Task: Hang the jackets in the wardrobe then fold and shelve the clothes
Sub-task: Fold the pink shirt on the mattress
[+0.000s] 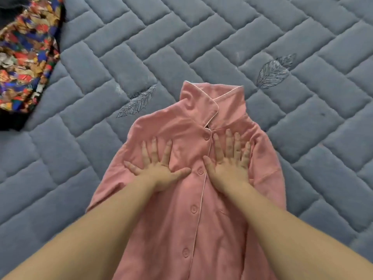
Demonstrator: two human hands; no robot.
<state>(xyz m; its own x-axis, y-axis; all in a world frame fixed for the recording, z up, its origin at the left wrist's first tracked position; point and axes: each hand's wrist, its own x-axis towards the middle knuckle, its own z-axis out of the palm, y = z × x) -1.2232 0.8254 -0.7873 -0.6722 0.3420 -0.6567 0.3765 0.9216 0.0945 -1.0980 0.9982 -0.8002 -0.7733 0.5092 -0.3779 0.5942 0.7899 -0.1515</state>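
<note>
Left hand point(159, 170) and right hand point(230, 166): fingers spread wide, flat, pressing pink shirt point(181, 219) on grey quilt point(262, 37), one either side of buttons. Patterned garment point(26, 57) well beyond left hand.

A grey-blue quilted bed cover point(222, 37) is carrying a pink buttoned shirt point(181, 229) lying flat under the spread fingers point(229, 146), while a multicoloured patterned garment point(26, 57) is lying well beyond the fingertips, far to their left.
</note>
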